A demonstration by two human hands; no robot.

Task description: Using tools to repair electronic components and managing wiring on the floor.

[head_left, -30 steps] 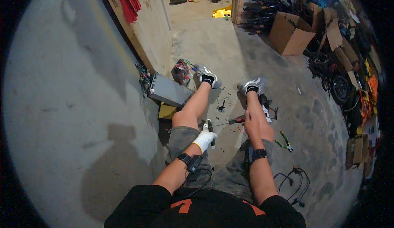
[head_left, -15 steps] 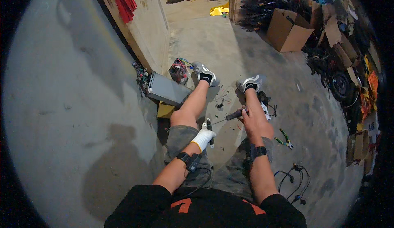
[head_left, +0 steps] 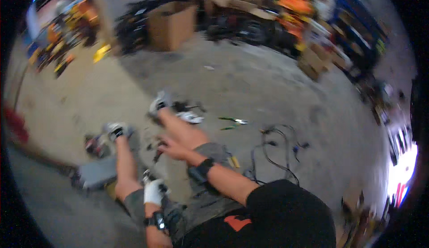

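Observation:
My gloved left hand (head_left: pixel 153 191) grips a small dark and light part (head_left: pixel 147 176) between my legs, blurred by motion. My bare right hand (head_left: pixel 170 147), farther forward beside my right leg, has its fingers bent round a screwdriver (head_left: pixel 158 153), its tip too blurred to place against the part. Green-handled pliers (head_left: pixel 241 122) lie on the floor to the right of my legs, near looped black cables (head_left: pixel 288 169). A white item (head_left: pixel 190 117) and dark pieces lie by my right foot.
A grey metal case (head_left: pixel 96 171) and a bundle of wires (head_left: pixel 94 144) lie left of my left leg. A cardboard box (head_left: pixel 172 27), tyres (head_left: pixel 252 31) and piled scrap line the far side. An opening with yellow items (head_left: pixel 102 52) is upper left; bright light enters at right.
My view has swung to the right, blurring the picture and bringing more of the scrap pile and the bright right side in. My hands still hold the part and screwdriver between my legs.

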